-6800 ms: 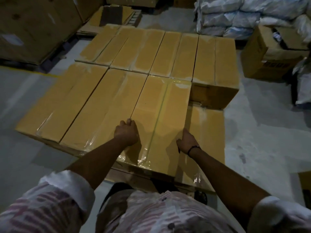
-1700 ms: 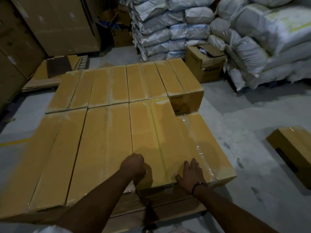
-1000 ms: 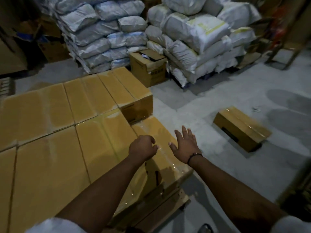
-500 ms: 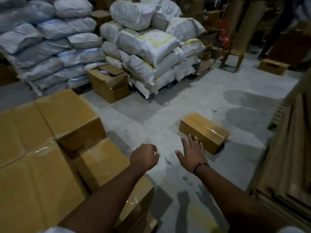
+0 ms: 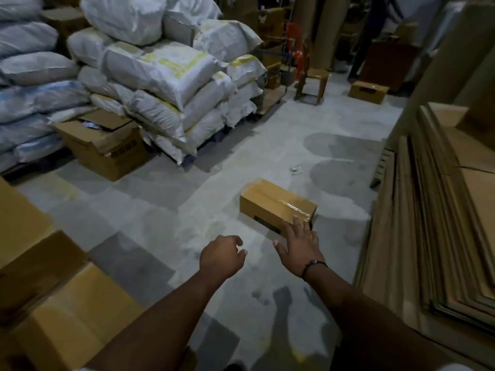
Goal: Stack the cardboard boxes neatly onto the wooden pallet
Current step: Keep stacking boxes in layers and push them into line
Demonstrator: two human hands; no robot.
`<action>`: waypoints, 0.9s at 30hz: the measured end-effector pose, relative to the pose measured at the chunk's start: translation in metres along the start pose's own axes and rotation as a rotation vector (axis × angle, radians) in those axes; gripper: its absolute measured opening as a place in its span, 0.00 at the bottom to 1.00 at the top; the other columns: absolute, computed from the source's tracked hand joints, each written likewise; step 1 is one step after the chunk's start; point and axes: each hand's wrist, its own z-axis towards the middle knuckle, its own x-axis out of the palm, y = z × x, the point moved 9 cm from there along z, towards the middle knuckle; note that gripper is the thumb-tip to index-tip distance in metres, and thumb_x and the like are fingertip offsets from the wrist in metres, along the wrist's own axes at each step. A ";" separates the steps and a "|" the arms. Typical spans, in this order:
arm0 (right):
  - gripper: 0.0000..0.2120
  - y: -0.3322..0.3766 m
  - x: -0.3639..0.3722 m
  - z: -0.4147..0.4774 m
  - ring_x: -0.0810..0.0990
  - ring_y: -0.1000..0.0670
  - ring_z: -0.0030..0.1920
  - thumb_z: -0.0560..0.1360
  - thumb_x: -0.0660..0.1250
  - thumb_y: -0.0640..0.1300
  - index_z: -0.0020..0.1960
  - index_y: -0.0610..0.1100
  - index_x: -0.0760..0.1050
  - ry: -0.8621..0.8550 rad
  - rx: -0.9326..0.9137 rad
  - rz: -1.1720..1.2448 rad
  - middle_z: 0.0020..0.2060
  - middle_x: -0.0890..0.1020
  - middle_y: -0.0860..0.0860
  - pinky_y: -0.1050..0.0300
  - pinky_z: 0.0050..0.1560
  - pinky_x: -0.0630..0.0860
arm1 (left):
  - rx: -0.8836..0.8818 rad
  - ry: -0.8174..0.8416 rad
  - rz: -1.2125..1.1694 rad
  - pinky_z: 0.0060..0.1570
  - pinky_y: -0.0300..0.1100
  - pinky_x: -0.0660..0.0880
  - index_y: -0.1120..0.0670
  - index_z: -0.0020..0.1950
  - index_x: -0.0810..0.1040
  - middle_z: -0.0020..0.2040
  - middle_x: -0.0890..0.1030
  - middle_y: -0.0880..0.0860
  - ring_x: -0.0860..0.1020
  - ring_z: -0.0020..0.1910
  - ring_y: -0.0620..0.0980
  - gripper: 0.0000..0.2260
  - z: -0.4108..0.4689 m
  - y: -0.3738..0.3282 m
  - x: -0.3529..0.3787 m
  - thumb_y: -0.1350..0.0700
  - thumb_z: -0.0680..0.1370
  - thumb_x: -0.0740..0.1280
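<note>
One cardboard box (image 5: 277,207) lay alone on the concrete floor (image 5: 160,210), well apart from the stacked boxes (image 5: 67,311) at the lower left. The wooden pallet itself did not show.

Both hands held nothing. The left hand (image 5: 221,257) hung in the air with loosely curled fingers. The right hand (image 5: 298,246) was spread wide with straight fingers, over the near right corner of the box. Whether it touched the box, I could not tell.

Several things could go wrong, in my judgement. The box carried glossy tape on its top, so a palm could slip there. If only the right hand took that one corner, the far end would probably drop and the box would swing. The light was dim, and the flattened cardboard sheets (image 5: 428,223) stood close on the right, so a wide swing could hit them.

The box lay flat with its taped face up. Its long axis ran obliquely, from far left to near right. A long side with a dark label faced the person, and the short end pointed toward the right hand. It would probably need a turn before it matched the rows.
</note>
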 end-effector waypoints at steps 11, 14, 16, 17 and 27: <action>0.32 -0.066 0.001 0.178 0.42 0.40 0.81 0.83 0.51 0.62 0.83 0.51 0.48 0.042 0.049 -0.046 0.83 0.45 0.46 0.38 0.80 0.43 | 0.007 0.113 -0.031 0.56 0.44 0.78 0.46 0.66 0.80 0.59 0.84 0.48 0.81 0.59 0.51 0.18 0.198 -0.036 0.048 0.41 0.79 0.68; 0.33 -0.083 -0.001 0.227 0.42 0.39 0.81 0.83 0.51 0.62 0.83 0.50 0.48 0.096 0.065 -0.063 0.82 0.46 0.45 0.38 0.80 0.44 | -0.006 0.173 -0.015 0.57 0.44 0.75 0.47 0.67 0.80 0.63 0.82 0.50 0.80 0.62 0.53 0.19 0.257 -0.040 0.054 0.41 0.79 0.67; 0.33 -0.091 -0.004 0.260 0.43 0.39 0.81 0.83 0.52 0.62 0.82 0.50 0.48 0.108 0.072 -0.072 0.82 0.47 0.45 0.37 0.79 0.46 | -0.020 0.202 -0.014 0.58 0.44 0.74 0.47 0.67 0.79 0.65 0.80 0.51 0.79 0.63 0.53 0.19 0.292 -0.043 0.055 0.41 0.80 0.67; 0.32 -0.093 -0.006 0.280 0.44 0.39 0.81 0.83 0.53 0.61 0.82 0.51 0.49 0.115 0.079 -0.068 0.82 0.47 0.46 0.37 0.79 0.46 | -0.018 0.212 -0.008 0.58 0.43 0.74 0.47 0.67 0.79 0.65 0.80 0.51 0.79 0.63 0.53 0.19 0.313 -0.045 0.054 0.41 0.80 0.67; 0.32 -0.131 0.004 0.426 0.47 0.39 0.81 0.83 0.53 0.63 0.82 0.52 0.51 0.212 0.109 -0.051 0.82 0.50 0.46 0.37 0.79 0.50 | -0.100 0.310 -0.045 0.58 0.46 0.77 0.49 0.67 0.80 0.64 0.81 0.53 0.80 0.61 0.54 0.19 0.447 -0.060 0.078 0.42 0.80 0.68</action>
